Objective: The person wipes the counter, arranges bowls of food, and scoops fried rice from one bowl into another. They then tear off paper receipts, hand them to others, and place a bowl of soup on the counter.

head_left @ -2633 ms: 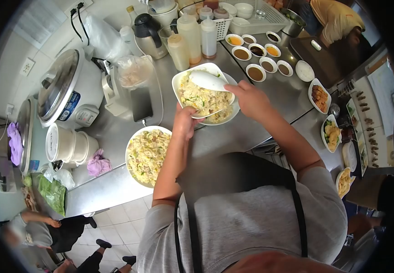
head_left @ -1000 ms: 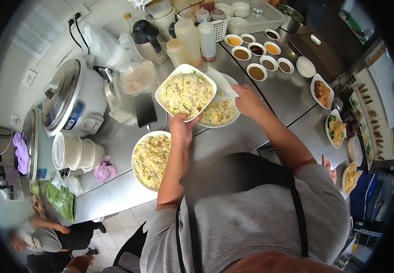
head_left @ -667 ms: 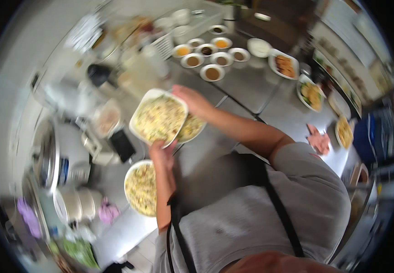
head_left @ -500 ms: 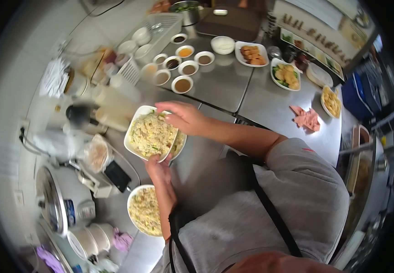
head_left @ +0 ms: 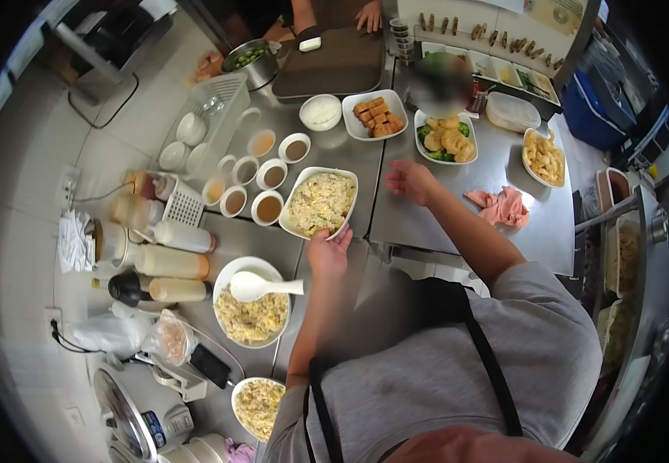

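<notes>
A square white bowl of fried rice (head_left: 320,202) is held at its near rim by my left hand (head_left: 330,253), thumb over the edge and fingers beneath. To its right my right hand (head_left: 409,182) hangs in the air with nothing in it, fingers apart, near the plate of broccoli and golden fried pieces (head_left: 448,140). A larger round bowl of fried rice (head_left: 252,318) with a white spoon (head_left: 261,286) lying in it stands left of my left forearm. Another bowl of fried rice (head_left: 259,407) is partly hidden by my left sleeve.
Small sauce cups (head_left: 267,207) cluster left of the held bowl. Beyond are a white bowl (head_left: 321,113), a dish of browned pieces (head_left: 375,116) and a brown tray (head_left: 334,63), with another person's hand (head_left: 370,15) behind it. A pink cloth (head_left: 499,207) and squeeze bottles (head_left: 171,262) flank the work area.
The held bowl has moved away from me and to the right, towards the sauce cups. My right hand has let go of its rim and moved right. The round bowl with the spoon is now uncovered.
</notes>
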`<state>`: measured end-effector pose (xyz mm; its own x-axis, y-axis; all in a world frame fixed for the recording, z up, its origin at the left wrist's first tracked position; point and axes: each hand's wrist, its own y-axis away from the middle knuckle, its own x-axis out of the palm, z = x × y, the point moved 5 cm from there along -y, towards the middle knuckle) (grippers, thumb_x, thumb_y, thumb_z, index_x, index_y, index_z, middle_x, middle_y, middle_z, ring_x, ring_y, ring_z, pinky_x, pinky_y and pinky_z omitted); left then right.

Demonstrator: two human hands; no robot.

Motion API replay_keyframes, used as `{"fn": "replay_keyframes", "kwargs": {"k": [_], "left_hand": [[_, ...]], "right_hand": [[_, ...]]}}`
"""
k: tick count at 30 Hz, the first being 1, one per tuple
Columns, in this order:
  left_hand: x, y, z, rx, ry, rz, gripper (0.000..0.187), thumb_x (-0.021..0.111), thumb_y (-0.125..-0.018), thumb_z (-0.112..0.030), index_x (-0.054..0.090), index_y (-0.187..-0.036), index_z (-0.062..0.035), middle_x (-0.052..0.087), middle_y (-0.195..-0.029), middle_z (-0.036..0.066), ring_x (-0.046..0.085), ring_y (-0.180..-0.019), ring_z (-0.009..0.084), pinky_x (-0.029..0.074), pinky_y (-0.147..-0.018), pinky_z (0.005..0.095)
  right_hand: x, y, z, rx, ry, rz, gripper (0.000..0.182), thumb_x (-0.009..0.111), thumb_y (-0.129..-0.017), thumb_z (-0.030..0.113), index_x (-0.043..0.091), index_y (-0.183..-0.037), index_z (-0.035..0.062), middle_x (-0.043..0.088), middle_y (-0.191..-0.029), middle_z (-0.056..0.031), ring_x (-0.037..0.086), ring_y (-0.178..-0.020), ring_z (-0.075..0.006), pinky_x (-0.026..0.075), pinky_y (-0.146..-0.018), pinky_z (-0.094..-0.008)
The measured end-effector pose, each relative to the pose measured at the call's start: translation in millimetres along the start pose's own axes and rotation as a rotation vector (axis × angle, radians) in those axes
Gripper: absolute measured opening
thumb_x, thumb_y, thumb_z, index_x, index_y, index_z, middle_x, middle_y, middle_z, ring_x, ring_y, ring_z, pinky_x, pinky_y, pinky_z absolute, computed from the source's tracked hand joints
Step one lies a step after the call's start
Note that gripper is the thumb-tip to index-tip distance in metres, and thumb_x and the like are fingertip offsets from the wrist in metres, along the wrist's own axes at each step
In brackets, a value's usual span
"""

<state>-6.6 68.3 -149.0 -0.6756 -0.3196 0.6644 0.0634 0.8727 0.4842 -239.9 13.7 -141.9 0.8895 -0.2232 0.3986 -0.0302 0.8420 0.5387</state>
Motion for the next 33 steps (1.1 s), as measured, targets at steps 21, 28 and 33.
{"fn": "replay_keyframes", "kwargs": {"k": [21,28,33], "left_hand": [[50.0,-78.8,50.0,-0.114,-0.171,0.022,0.033,0.047,-0.072,-0.026,0.047,-0.095,-0.0031,0.055,-0.089,0.010,0.055,-0.081,0.0233,0.044,-0.070,0.0332],[33.0,-66.4,36.0,-0.408,-0.542,-0.039,0.049,0.036,-0.079,-0.048,0.046,-0.100,-0.0053,0.055,-0.083,0.011,0.055,-0.072,0.0206,0.045,-0.058,0.0299],[16.8,-45.5,24.4,-0.371,-0.447,0.087,0.043,0.038,-0.082,-0.042,0.037,-0.111,-0.0111,0.055,-0.083,0.010,0.055,-0.071,0.0179,0.045,-0.059,0.0294]], "right_hand": [[0.7,-55.8,31.0,-0.270,-0.143,-0.160,0.081,0.049,-0.071,0.004,0.001,-0.133,0.0244,0.038,-0.115,-0.0061,0.047,-0.072,-0.0113,0.040,-0.058,-0.0238],[16.9,-22.0,24.3,-0.425,-0.051,0.055,0.035,0.049,-0.081,0.021,0.045,-0.114,0.0087,0.048,-0.102,-0.0071,0.047,-0.077,-0.0093,0.040,-0.068,-0.0243],[50.7,-5.2,28.4,-0.565,0.389,0.348,0.024,0.048,-0.082,0.015,0.052,-0.062,0.0024,0.051,-0.062,0.0011,0.045,-0.059,-0.0054,0.036,-0.057,-0.0192]]}}
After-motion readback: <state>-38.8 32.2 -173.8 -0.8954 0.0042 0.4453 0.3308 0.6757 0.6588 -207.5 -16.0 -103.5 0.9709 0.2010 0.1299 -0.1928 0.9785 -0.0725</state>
